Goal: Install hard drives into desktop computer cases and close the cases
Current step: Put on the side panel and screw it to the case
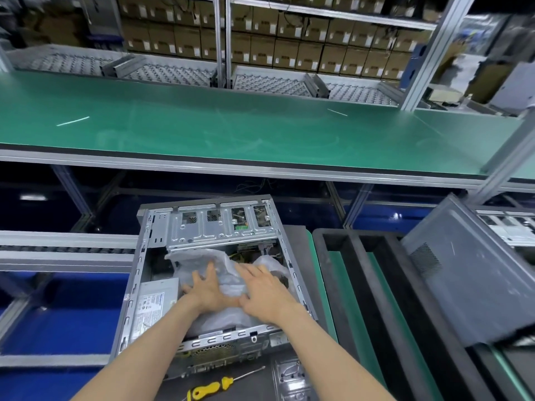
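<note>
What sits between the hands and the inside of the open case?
Head view: crumpled clear plastic bag lies under left hand and right hand, inside the open grey metal computer case.

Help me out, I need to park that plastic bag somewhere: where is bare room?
The green conveyor belt beyond the open case lies bare. Crowded: inside the case, where both hands press the plastic bag; near the screwdriver.

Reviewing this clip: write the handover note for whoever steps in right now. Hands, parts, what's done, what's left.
Left hand and right hand: both flat, fingers spread, pressing the plastic bag inside the open case.
Side panel is off, leaning to the right.
Screwdriver lies in front of the case.
Done: case opened.
Left: no hard drive visible; bag contents unclear. Install the drive, refit the panel.
</note>
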### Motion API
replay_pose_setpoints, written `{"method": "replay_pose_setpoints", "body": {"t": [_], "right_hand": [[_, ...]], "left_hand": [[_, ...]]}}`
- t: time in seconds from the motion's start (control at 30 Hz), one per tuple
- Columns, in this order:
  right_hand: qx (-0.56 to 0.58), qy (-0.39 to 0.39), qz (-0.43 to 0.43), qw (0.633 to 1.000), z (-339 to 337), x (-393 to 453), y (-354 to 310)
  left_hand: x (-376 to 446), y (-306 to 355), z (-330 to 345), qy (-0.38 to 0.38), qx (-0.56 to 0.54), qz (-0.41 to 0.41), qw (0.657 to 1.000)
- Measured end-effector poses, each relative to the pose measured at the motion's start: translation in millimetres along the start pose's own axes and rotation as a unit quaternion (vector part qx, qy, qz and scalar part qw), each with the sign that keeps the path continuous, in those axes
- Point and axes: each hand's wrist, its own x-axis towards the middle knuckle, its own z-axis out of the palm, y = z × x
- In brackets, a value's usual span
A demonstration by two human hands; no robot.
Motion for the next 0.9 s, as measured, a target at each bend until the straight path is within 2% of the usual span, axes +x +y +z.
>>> {"method": "replay_pose_setpoints", "body": {"t": [0.07,0.13,0.23,0.3,0.37,0.53,0.6,0.67,0.77,0.9], "right_hand": [[0.052,-0.047,0.030,0.997,0.1,2.9,1.4],[0.041,-0.094,0.041,0.994,1.4,5.7,-0.1],[-0.020,-0.122,0.050,0.991,1.2,11.4,-2.9],[-0.057,-0.123,0.054,0.989,-0.1,13.9,-2.1],[-0.100,-0.124,0.056,0.986,1.6,14.0,-1.2],[-0.167,-0.083,0.078,0.979,10.9,9.2,0.0],[-0.146,-0.089,0.076,0.982,12.8,7.3,0.3],[-0.100,-0.102,0.067,0.988,9.7,4.8,4.4],[-0.044,-0.162,0.061,0.984,-0.1,4.6,14.8],[-0.053,-0.184,0.081,0.978,5.2,8.5,14.4]], "left_hand": [[-2.4,0.2,-0.9,-0.011,-0.061,-0.014,0.998],[-9.4,0.1,0.9,0.013,-0.040,0.008,0.999],[-15.1,-7.5,-1.9,0.101,0.005,0.122,0.987],[-14.6,-10.3,-10.3,0.073,0.051,0.176,0.980],[-15.2,-9.3,-17.7,0.019,0.102,0.161,0.981],[-16.0,2.9,-17.6,-0.004,0.209,0.070,0.975],[-16.7,4.2,-14.0,0.002,0.245,0.036,0.969],[-14.4,4.7,-11.7,0.001,0.237,0.022,0.971],[-10.5,3.3,-6.6,-0.017,0.235,0.018,0.972],[-6.0,4.6,-7.2,-0.061,0.268,0.024,0.961]]}}
